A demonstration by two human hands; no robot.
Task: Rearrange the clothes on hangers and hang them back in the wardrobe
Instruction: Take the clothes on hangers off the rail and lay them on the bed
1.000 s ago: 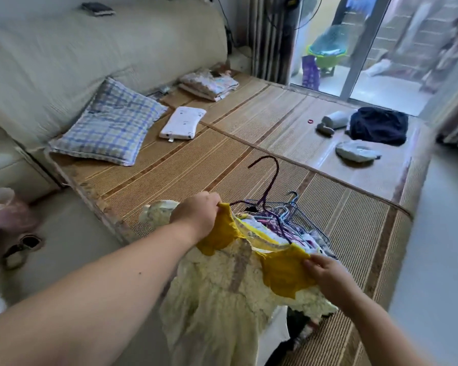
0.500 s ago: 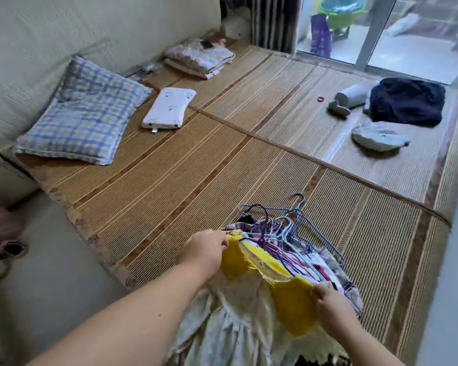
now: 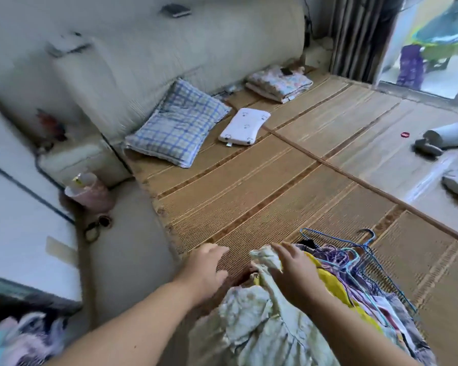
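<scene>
Head view looks down over the near edge of a bed covered with a woven mat (image 3: 262, 186), where a heap of clothes (image 3: 315, 307) on hangers lies half on the mat and half spilling toward the person. The right hand (image 3: 295, 273) rests flat on the pale cream garment (image 3: 259, 320) on top, fingers spread, apparently pinning it rather than gripping it. The left hand (image 3: 205, 270) hovers open just beside the heap, holding nothing. I'd guess the heap sits there so each piece can be sorted at the bed's edge. Beneath the crumpled cream fabric a yellow garment (image 3: 331, 283) shows, then purple and patterned pieces, with blue wire hangers (image 3: 354, 256) fanning out toward the right. No wardrobe is in sight. A checked pillow (image 3: 177, 125) lies well apart.
</scene>
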